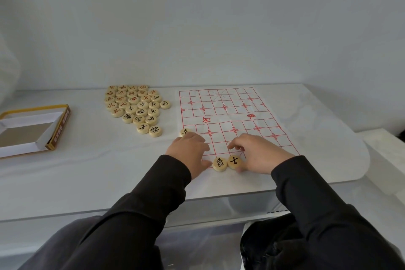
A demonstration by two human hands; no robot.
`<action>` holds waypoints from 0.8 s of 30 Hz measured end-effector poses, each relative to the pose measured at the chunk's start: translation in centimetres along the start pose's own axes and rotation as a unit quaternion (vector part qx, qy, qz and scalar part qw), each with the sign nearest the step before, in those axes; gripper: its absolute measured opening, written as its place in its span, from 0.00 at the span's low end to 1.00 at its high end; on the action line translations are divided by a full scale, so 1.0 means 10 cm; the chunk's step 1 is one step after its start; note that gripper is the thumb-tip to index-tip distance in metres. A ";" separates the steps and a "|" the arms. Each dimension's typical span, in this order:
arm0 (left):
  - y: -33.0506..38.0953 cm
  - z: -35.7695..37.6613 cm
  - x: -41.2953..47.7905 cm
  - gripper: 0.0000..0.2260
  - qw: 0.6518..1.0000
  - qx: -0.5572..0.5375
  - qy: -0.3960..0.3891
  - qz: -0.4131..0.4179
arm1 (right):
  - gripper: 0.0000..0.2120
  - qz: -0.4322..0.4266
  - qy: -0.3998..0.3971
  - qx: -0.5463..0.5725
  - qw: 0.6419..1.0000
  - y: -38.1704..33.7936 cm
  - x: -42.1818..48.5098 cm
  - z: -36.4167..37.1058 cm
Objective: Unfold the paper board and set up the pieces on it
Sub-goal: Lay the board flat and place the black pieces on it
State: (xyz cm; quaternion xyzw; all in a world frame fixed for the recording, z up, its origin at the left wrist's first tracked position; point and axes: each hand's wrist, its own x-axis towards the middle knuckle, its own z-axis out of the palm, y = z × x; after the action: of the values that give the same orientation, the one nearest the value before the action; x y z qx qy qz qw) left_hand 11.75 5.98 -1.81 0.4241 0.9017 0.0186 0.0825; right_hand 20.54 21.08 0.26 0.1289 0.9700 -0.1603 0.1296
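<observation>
The fingers and thumb of our right hand curl round a pale round wooden piece with a black mark, on the near edge of the white paper board with red lines. A 2nd such piece touches it. Our left hand bends down beside that; we cannot tell what its fingers hold. More pieces lie heaped left on the white worktop.
</observation>
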 end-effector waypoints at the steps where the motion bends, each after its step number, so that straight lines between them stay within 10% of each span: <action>1: 0.00 0.00 0.00 0.21 1.000 -0.002 0.005 -0.001 | 0.25 0.001 0.001 0.002 1.000 -0.01 -0.01 -0.01; 24: -0.79 -0.16 -0.23 0.20 0.986 -0.034 0.042 -0.155 | 0.17 -0.061 0.079 0.040 0.994 -0.78 0.56 -0.03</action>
State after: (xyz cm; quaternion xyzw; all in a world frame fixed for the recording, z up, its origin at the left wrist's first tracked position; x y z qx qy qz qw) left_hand 6.93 -0.75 -0.73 0.2750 0.9580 0.0540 0.0610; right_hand 12.94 15.21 1.02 0.0864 0.9761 -0.1959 0.0369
